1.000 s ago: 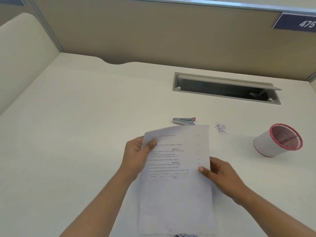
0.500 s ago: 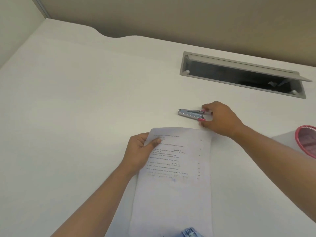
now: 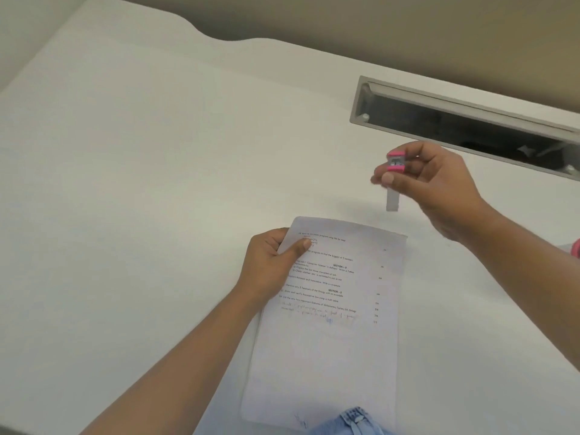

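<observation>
A printed sheet of paper [image 3: 339, 309] with typed lines and some blue handwriting lies lengthwise on the white desk [image 3: 141, 183]. My left hand [image 3: 271, 265] grips its upper left corner, thumb on top. My right hand [image 3: 436, 186] is raised above the desk, beyond the paper's top right corner. It pinches a small silver stapler with pink ends [image 3: 394, 175], which hangs end-down from the fingers.
A long open cable slot with a grey metal frame [image 3: 464, 124] is set into the desk at the back right. A pink rim of a mesh cup [image 3: 576, 248] shows at the right edge. A beige partition wall [image 3: 345, 23] runs along the back. Blue denim [image 3: 354, 422] shows at the bottom.
My right hand left the paper's right edge, reached to the stapler on the desk, and has lifted it into the air. My left hand kept its hold on the paper.
</observation>
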